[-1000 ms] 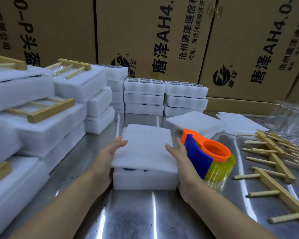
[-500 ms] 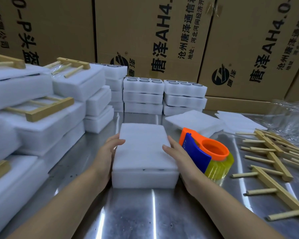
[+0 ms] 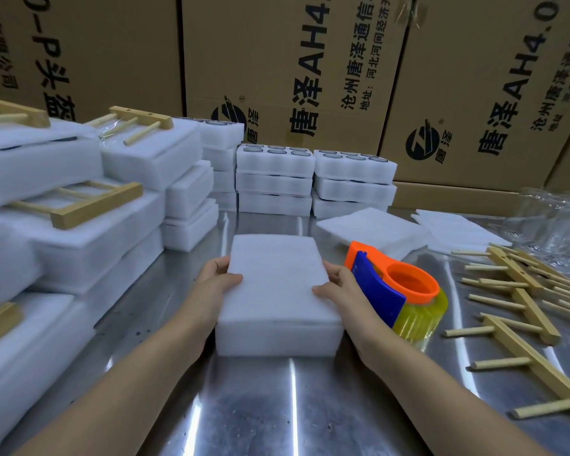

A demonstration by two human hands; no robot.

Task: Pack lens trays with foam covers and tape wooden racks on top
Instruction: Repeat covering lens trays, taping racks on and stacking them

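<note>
1. White foam cover (image 3: 273,274), a flat rectangular sheet, lies squarely on the white foam lens tray (image 3: 278,339) at the near centre of the shiny steel table (image 3: 277,406).
2. The left hand (image 3: 211,287) clasps the tray's left edge and the right hand (image 3: 341,287) its right edge, thumbs on the cover, fingers curled against the sides.
3. An orange-and-blue tape dispenser (image 3: 395,291) with yellow tape sits just right of the right hand.
4. Pale wooden peg racks (image 3: 520,291) lie farther right; stacked foam trays (image 3: 273,179) stand at the far centre.
</note>
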